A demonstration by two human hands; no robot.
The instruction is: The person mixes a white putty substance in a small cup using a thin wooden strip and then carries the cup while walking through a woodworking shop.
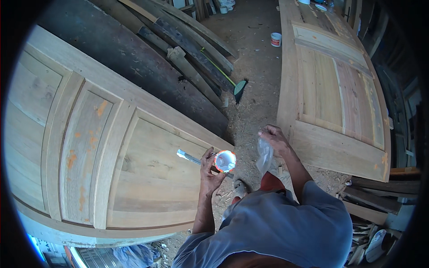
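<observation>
My left hand (209, 172) is closed round a small white tub (225, 161) with an orange-red rim, its open mouth turned up. The inside looks white. A narrow flat tool with a shiny pale end (182, 154) passes behind the fingers and the tub; I cannot tell whether the hand grips it too. To the right, my right hand (275, 137) pinches a crumpled clear plastic bag (265, 156), which hangs down. Left of my left hand lies a panelled wooden door (156, 172) with orange filler patches. Both hands are apart from the wood.
A second panelled door (321, 89) lies at the right, also with orange patches. Dark planks (134, 58) lean at the far left. A green broom (240, 89) and a white-and-red bucket (276, 39) are on the dusty floor. Scrap boards (366, 210) are piled at the lower right.
</observation>
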